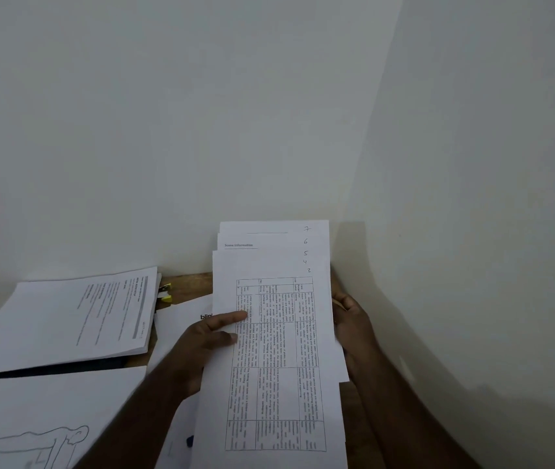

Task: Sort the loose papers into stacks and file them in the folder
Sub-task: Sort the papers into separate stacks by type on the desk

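Fingers (235, 316) of both hands pinch fanned papers (276, 350) — stapler (166, 294) behind.

We see two bare forearms rising from the lower frame. Our left hand (208, 336) and right hand (352, 319) wear nothing: no sleeves.

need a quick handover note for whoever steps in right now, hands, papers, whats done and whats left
Left hand: holds the fanned stack of numbered pages by its left edge, thumb lying on the top sheet.
Right hand: grips the same stack from its right edge.
The pages show handwritten 3 to 7 at their top right corners.
A second stack of printed papers lies on the left of the desk, a sheet with a line drawing in front of it.
Done: two stacks formed.
Left: square up the held stack and file everything. No folder is clearly visible.
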